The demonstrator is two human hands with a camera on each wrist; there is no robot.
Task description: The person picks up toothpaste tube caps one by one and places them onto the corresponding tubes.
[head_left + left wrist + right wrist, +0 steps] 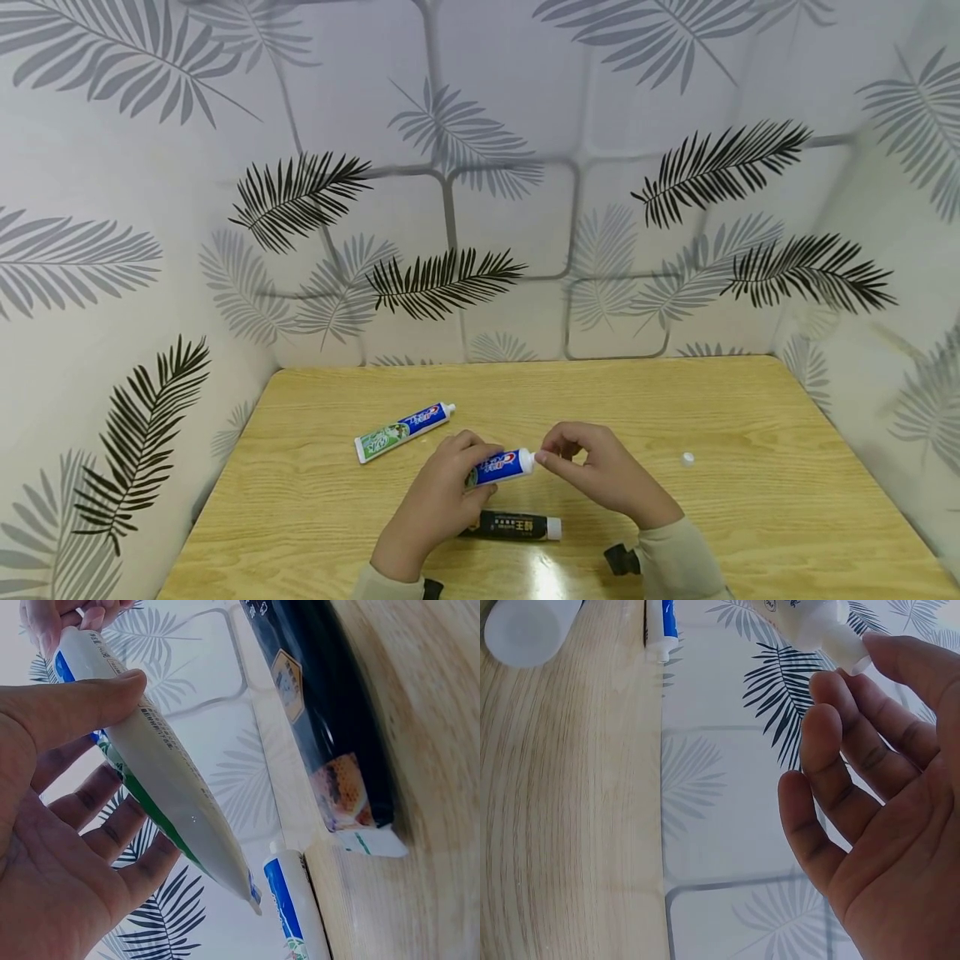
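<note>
My left hand (444, 492) grips a blue, green and white toothpaste tube (502, 468) round its body, the white tip to the right. In the left wrist view the thumb lies across the tube's back (176, 776). My right hand (600, 471) pinches the small white cap (845, 649) at the tube's tip between thumb and fingertips, the other fingers loosely bent. Just under the left hand, a black toothpaste tube (517, 526) with a white cap lies on the table, partly hidden by that hand. A second blue and green tube (405, 431) lies behind, its narrow nozzle bare.
A loose white cap (687, 458) sits on the wooden table (750, 417), to the right of the right hand. Behind the table's far edge and at both sides rise leaf-patterned walls (510, 225).
</note>
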